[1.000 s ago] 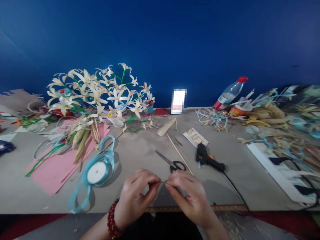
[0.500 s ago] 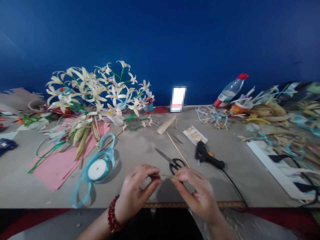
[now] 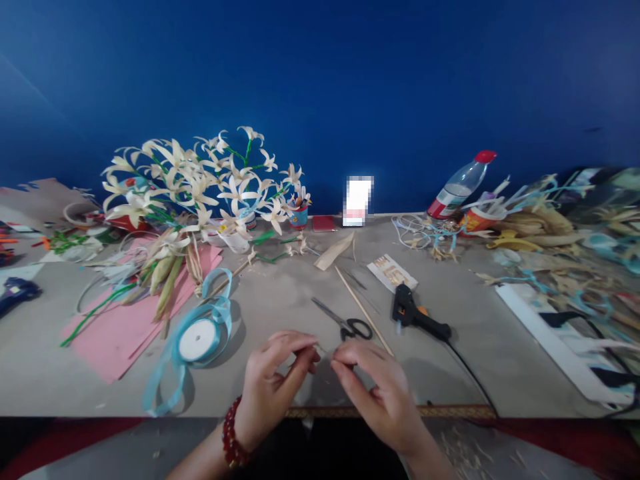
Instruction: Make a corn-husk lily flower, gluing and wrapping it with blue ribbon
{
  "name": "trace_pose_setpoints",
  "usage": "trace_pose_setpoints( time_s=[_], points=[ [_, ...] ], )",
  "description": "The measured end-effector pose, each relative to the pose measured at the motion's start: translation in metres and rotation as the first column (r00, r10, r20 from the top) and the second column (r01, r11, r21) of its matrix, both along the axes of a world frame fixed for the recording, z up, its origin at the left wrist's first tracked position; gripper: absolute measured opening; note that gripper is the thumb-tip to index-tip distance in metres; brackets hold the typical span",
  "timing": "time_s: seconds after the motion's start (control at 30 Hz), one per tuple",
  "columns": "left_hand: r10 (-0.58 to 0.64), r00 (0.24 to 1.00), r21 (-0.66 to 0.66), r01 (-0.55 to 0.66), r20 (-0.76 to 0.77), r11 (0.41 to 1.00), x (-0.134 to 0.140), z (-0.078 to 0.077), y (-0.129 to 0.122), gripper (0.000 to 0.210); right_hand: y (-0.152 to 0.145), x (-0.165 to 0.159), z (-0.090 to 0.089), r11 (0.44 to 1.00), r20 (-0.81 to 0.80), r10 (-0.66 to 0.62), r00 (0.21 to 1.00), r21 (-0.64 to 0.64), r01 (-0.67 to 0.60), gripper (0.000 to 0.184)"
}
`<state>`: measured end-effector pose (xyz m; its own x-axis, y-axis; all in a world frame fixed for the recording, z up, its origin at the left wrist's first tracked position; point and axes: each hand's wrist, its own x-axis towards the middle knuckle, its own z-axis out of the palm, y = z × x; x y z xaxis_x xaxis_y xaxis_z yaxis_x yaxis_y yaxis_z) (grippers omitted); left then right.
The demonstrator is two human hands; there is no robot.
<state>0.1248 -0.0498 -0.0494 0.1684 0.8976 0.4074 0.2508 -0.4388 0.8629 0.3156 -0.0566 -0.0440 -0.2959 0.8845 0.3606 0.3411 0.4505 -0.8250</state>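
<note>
At the table's near edge my left hand (image 3: 280, 370), with a red bead bracelet at the wrist, pinches a thin pale strand (image 3: 321, 349) between thumb and fingertips. Its short end pokes out toward my right hand (image 3: 375, 383). The right thumb and forefinger are pressed together beside it; whether they grip the strand's other end is too small to tell. Just beyond the fingers lie black-handled scissors (image 3: 345, 320) and a thin wooden stick (image 3: 367, 310). A black glue gun (image 3: 420, 313) rests to the right, its cord running to the table edge.
A spool of blue ribbon (image 3: 199, 341) stands left, near pink paper (image 3: 110, 340) and dried husks. White husk flowers (image 3: 185, 183) fill the back left. On the right are a white power strip (image 3: 555, 347), a tilted bottle (image 3: 463, 183) and a red cup (image 3: 483, 219). A dry husk piece (image 3: 335, 252) lies mid-table.
My right hand has shifted left, closer to the left hand, and the gap between their fingertips has narrowed. The view has tilted slightly; the table things have not moved.
</note>
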Motion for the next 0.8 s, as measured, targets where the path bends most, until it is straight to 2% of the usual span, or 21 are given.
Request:
trace_pose_setpoints(
  time_s=[0.2, 0.4, 0.57, 0.8],
  points=[
    [0.022, 0.995, -0.070, -0.015, 0.100, 0.997, 0.010, -0.003, -0.002, 0.013, 0.001, -0.013, -0.001, 0.999, -0.043, 0.011, 0.999, -0.045, -0.013, 0.015],
    [0.026, 0.990, -0.024, -0.023, 0.139, 0.999, 0.013, 0.000, 0.000, 0.013, 0.003, -0.016, -0.001, 0.998, -0.081, 0.017, 0.997, -0.052, -0.021, 0.016],
    [-0.030, 0.988, 0.000, 0.031, 0.149, 1.000, 0.010, -0.002, -0.001, 0.018, 0.007, -0.017, 0.000, 0.991, -0.131, 0.027, 0.991, -0.130, -0.044, 0.024],
    [-0.080, 0.975, -0.045, 0.091, 0.206, 0.995, 0.006, -0.007, -0.006, 0.023, 0.008, -0.018, -0.004, 0.970, -0.202, 0.003, 0.979, -0.239, -0.052, 0.035]
  ],
)
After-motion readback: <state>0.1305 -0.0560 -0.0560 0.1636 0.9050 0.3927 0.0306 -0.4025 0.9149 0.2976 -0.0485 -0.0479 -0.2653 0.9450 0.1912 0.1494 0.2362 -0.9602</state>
